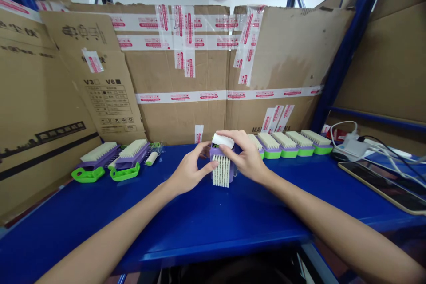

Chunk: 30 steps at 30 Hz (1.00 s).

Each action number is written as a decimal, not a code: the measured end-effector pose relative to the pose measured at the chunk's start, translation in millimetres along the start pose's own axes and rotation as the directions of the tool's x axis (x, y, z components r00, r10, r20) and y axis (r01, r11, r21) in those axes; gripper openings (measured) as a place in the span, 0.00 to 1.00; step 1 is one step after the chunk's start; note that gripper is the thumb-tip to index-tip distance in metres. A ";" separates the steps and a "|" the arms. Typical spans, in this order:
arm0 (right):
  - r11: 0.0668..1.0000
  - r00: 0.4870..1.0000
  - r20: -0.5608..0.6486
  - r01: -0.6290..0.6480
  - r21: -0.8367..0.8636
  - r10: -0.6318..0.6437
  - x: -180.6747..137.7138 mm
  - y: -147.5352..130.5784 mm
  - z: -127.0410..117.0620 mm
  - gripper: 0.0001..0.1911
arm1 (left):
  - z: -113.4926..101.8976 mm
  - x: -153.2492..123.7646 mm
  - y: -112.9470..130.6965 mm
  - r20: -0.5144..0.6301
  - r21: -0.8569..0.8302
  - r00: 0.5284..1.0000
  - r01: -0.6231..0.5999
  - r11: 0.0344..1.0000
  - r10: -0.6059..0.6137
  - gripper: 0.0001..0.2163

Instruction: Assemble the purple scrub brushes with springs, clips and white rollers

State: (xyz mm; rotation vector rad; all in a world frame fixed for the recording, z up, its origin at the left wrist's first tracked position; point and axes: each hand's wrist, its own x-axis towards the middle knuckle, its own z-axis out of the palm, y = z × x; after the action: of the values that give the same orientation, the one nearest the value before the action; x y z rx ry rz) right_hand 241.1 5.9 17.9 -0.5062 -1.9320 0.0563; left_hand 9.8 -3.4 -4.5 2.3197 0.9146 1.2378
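A brush [221,173] with a purple body and cream bristles is held upright over the blue table, bristles facing me. My left hand [188,168] grips its left side, thumb against the bristles and the other fingers behind. At the brush's top end, a smooth white piece [222,140] lies between the thumb and fingers of my right hand [249,156], with a bit of green showing under it. Whether the white piece is fixed to the brush cannot be seen.
Several brushes [289,142] with green ends line the back right. Two brushes [133,150] with green pieces before them and a small white roller-like part [152,158] lie left. A phone [382,186] and white cables [392,155] lie right. Cardboard [186,120] walls the back.
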 end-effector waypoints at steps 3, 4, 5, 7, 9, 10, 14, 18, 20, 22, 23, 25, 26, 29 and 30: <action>1.000 0.999 0.042 0.022 -0.018 -0.022 -0.5 2.2 -0.1 0.20 | 0.6 -0.7 -2.4 0.001 -0.045 1.000 -0.017 0.999 0.017 0.23; 0.999 0.998 0.052 0.030 -0.017 -0.029 -0.4 2.4 -0.2 0.21 | 1.1 -0.9 -3.0 -0.002 -0.064 1.000 -0.012 0.998 0.012 0.22; 0.999 0.998 0.059 0.038 -0.015 -0.037 -0.1 2.3 -0.3 0.21 | 1.7 -1.0 -3.3 -0.011 -0.082 1.000 -0.004 0.997 0.003 0.21; 0.998 0.996 0.071 0.054 -0.016 -0.053 0.8 1.2 -0.7 0.21 | 2.8 -0.9 -3.0 -0.038 -0.108 0.999 0.004 0.994 -0.008 0.21; 0.998 0.995 0.082 0.066 -0.019 -0.064 1.6 -0.4 -1.0 0.20 | 3.7 -0.4 -1.3 -0.070 -0.125 0.998 -0.007 0.992 -0.002 0.20; 0.997 0.994 0.086 0.069 -0.019 -0.067 1.8 -1.1 -1.2 0.19 | 4.0 0.0 0.0 -0.085 -0.133 0.996 -0.014 0.991 0.003 0.20; 0.997 0.993 0.090 0.075 -0.009 -0.074 1.2 -2.0 -1.4 0.19 | 5.9 1.3 6.8 -0.106 -0.184 0.994 -0.018 0.983 -0.002 0.19; 0.996 0.990 0.111 0.091 -0.016 -0.089 0.5 -0.2 -1.4 0.19 | 10.1 2.0 10.7 -0.095 -0.250 0.995 -0.014 0.968 -0.010 0.17; 0.995 0.988 0.121 0.100 -0.012 -0.098 0.6 0.2 -1.5 0.19 | 11.6 2.4 10.8 -0.107 -0.267 0.994 -0.013 0.963 -0.016 0.16; 0.995 0.987 0.124 0.102 0.000 -0.102 0.6 0.0 -1.7 0.19 | 12.1 2.7 10.5 -0.124 -0.270 0.992 -0.008 0.963 -0.026 0.14; 0.995 0.987 0.124 0.101 0.004 -0.101 0.6 -0.3 -1.8 0.18 | 12.1 2.7 10.4 -0.130 -0.267 0.991 -0.005 0.964 -0.031 0.14; 0.996 0.988 0.122 0.093 0.005 -0.093 0.3 -0.9 -2.2 0.18 | 11.8 2.8 10.9 -0.139 -0.259 0.990 0.001 0.966 -0.038 0.13; 0.996 0.989 0.123 0.087 0.002 -0.087 0.0 -1.1 -2.5 0.18 | 11.7 2.8 11.4 -0.144 -0.254 0.989 0.003 0.967 -0.041 0.13; 0.998 0.990 0.129 0.065 -0.012 -0.063 -0.8 -0.8 -3.0 0.18 | 12.3 3.0 13.1 -0.163 -0.244 0.986 0.003 0.970 -0.044 0.14; 0.998 0.990 0.131 0.058 -0.010 -0.056 -0.9 -0.5 -3.1 0.18 | 12.7 3.1 13.4 -0.169 -0.244 0.985 0.002 0.970 -0.044 0.14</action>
State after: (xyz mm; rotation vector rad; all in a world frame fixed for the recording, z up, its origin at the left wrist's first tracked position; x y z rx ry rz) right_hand 244.0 4.6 18.5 -0.4660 -2.0755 0.0402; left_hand 26.7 -11.2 -2.0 2.0303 0.7912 1.4717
